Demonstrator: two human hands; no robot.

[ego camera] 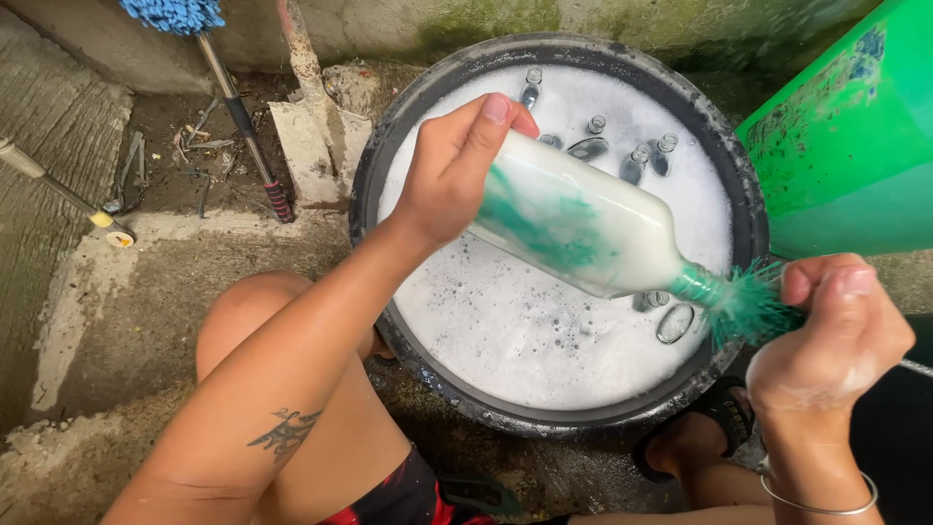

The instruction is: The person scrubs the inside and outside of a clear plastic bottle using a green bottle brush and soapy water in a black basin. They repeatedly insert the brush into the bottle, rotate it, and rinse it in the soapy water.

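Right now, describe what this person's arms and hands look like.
Both arms are bare, with no sleeves or gloves. The left forearm carries a small dark tattoo. A thin silver bangle circles the right wrist. The right hand is wet with suds.

Left arm: bare, extended forward and up from lower left; dark tattoo on the inner forearm.
Left hand (pixel 457 165): fingers and thumb wrapped around the base of the foam-filled clear glass bottle (pixel 583 228), thumb on top, bottle held tilted with neck toward the right.
Right hand (pixel 836 335): closed in a fist, knuckles up, thumb pressed over curled fingers, gripping the stem of the green bristle bottle brush (pixel 743 306) at the bottle's mouth.
Right wrist: bent, wet with suds, thin silver bangle below it.
Legs: bare knees bent, squatting.
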